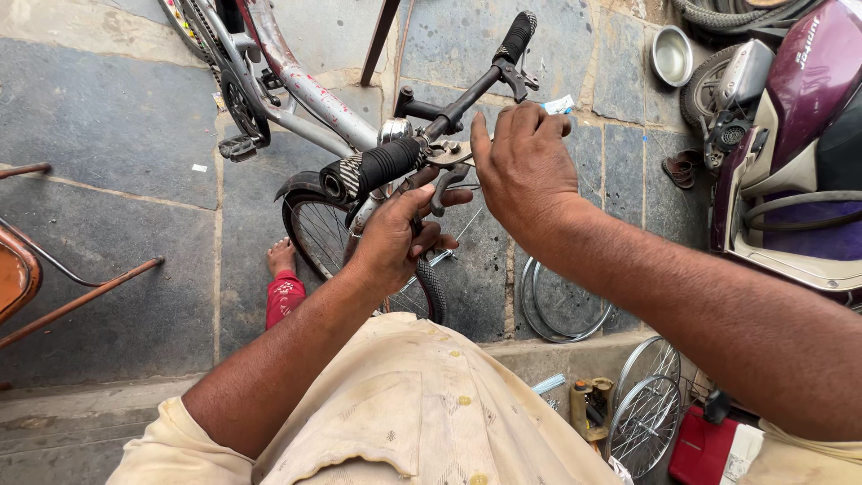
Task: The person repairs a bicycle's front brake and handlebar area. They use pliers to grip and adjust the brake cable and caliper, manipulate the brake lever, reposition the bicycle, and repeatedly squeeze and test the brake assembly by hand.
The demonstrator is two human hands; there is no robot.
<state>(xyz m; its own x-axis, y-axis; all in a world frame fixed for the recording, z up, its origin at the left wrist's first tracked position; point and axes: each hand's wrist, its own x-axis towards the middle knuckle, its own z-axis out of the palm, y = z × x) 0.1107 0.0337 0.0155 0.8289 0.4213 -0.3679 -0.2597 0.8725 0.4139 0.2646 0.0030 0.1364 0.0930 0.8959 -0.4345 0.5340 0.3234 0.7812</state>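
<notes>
Fingers of my left hand (400,235) curl around the brake lever (446,184) under the near handlebar grip (377,166) to steady it, while my right hand (525,166) pinches closed at the lever clamp (449,151), above the bicycle's front wheel (332,238).

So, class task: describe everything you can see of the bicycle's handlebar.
The handlebar is a dark metal bar running slantwise from lower left to upper right above the front wheel. Each end carries a black ribbed rubber grip; the near grip has a pale patterned band and an open end. A brake lever hangs below it, where the left hand curls its fingers. The right hand presses on the fittings at the middle, beside a shiny bell.
</notes>
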